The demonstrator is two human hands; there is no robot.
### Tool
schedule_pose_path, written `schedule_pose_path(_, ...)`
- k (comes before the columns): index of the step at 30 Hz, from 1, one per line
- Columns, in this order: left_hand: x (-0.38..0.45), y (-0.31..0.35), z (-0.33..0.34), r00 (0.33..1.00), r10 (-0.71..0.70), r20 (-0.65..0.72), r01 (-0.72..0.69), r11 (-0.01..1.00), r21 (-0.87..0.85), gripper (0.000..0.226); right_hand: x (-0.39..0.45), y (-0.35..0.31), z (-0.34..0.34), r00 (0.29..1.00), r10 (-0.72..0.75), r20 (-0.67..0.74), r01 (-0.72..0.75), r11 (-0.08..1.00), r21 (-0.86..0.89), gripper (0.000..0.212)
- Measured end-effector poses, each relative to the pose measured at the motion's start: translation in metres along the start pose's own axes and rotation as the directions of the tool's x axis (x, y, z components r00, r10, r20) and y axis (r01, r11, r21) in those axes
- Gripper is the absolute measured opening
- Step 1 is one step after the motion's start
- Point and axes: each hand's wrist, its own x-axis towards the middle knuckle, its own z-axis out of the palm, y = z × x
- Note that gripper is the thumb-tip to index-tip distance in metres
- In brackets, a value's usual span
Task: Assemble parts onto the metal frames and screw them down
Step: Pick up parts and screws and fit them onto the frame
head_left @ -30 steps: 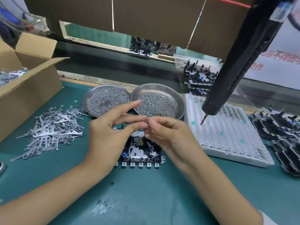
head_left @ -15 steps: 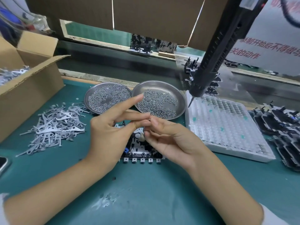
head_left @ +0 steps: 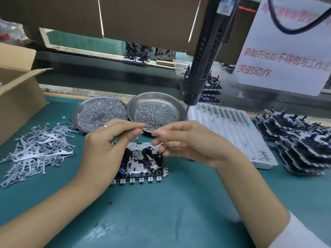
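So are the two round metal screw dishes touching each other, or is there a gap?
Touching, as far as the head view shows: the left dish's right rim meets the right dish's left rim at about mid-height, and no green mat shows between them there.

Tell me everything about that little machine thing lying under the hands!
The metal frame lies flat on the green table, below both hands. It looks like shiny stamped metal with many small holes, carrying black parts, a black round wheel, a silver lever and a small blue piece at its near left corner. A row of small square tabs lines its near edge. The left hand covers its left side; whether either hand touches it is unclear.
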Motion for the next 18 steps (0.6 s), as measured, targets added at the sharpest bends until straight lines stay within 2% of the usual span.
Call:
schedule_pose_path(2,0.000,-0.001,0.000,0.995,-0.095,-0.023,0.095,0.995,-0.027,0.013,-0.011,-0.010,-0.022,0.994,-0.033,-0.107,0.009,0.976,-0.216,0.009)
schedule_pose_path(4,0.001,-0.001,0.001,0.985,-0.168,-0.036,0.166,0.985,-0.053,0.012,-0.020,-0.016,-0.053,0.941,-0.096,-0.324,-0.059,0.898,-0.436,0.010)
schedule_pose_path(6,0.002,-0.001,0.002,0.974,-0.222,-0.045,0.217,0.972,-0.088,0.014,-0.022,-0.017,-0.089,0.803,-0.246,-0.543,-0.208,0.738,-0.642,0.011)
schedule_pose_path(8,0.003,-0.002,0.003,0.963,-0.264,-0.053,0.255,0.957,-0.139,0.012,-0.019,-0.014,-0.123,0.666,-0.386,-0.638,-0.347,0.597,-0.724,0.018)
schedule_pose_path(9,0.004,-0.002,0.003,0.957,-0.286,-0.056,0.273,0.946,-0.174,0.011,-0.017,-0.013,-0.136,0.630,-0.428,-0.648,-0.384,0.553,-0.739,0.021)
schedule_pose_path(11,0.005,-0.002,0.004,0.942,-0.331,-0.059,0.306,0.917,-0.256,0.012,-0.013,-0.009,-0.156,0.631,-0.448,-0.633,-0.435,0.471,-0.767,0.025)
schedule_pose_path(13,0.005,-0.003,0.004,0.930,-0.363,-0.064,0.326,0.890,-0.319,0.014,-0.010,-0.006,-0.167,0.677,-0.417,-0.606,-0.465,0.396,-0.792,0.027)
schedule_pose_path(18,0.006,-0.002,0.006,0.921,-0.386,-0.053,0.343,0.867,-0.361,0.009,-0.003,-0.003,-0.169,0.733,-0.456,-0.505,-0.487,0.168,-0.857,0.035)
